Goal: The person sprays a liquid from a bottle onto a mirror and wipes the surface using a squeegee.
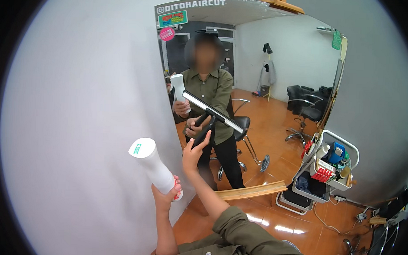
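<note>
Around the lower part of a white plastic bottle (155, 168) my left hand (166, 193) is closed; the bottle leans up and left, its broad white end uppermost. My right hand (196, 154) grips the black handle of a squeegee (213, 114), whose long blade slants across the front of a large wall mirror (273, 72). Whether the blade touches the glass I cannot tell. The mirror shows my reflection in an olive shirt with the bottle and squeegee, and stickers and lettering line its upper edges.
A white tiered trolley (336, 186) with bottles, red clips and a blue container stands right of the mirror. A wooden ledge (255, 191) runs under the glass. Cables (325, 224) and a chair base (348, 250) lie at lower right; a pale wall (72, 123) is on the left.
</note>
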### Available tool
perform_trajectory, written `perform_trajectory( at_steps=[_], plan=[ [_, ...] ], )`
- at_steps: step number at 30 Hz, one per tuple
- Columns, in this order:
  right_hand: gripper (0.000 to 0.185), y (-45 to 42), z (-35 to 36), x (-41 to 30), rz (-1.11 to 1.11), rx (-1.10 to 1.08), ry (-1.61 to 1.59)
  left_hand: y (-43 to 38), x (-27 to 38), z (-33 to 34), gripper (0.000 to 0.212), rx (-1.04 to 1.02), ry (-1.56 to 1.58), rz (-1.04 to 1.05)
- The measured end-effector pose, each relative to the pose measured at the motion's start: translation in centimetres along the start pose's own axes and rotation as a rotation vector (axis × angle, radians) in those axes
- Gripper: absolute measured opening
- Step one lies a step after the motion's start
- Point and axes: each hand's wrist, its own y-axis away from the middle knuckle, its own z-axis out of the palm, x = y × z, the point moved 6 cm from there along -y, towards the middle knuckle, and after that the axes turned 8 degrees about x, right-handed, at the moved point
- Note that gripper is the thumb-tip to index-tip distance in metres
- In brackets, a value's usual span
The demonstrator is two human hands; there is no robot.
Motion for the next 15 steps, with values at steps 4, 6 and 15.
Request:
perform_trajectory(
  at_steps=[4, 6, 15],
  plan=[
    [0.068, 1.4, -1.4, 0.1, -0.026, -0.13, 0.145, 0.0, -0.4, -1.7, 0.032, 0.046, 0.054, -0.028],
    [0.068, 0.9, -3.4, 1.1, -0.148, -0.103, 0.205, -0.2, -0.5, -0.6, 0.032, 0.027, 0.087, -0.039],
    [0.052, -4.1, -5.8, -7.9, -0.589, -0.111, 0.272, -0.7, -0.6, 0.9, 0.028, -0.072, 0.075, -0.012]
  ],
)
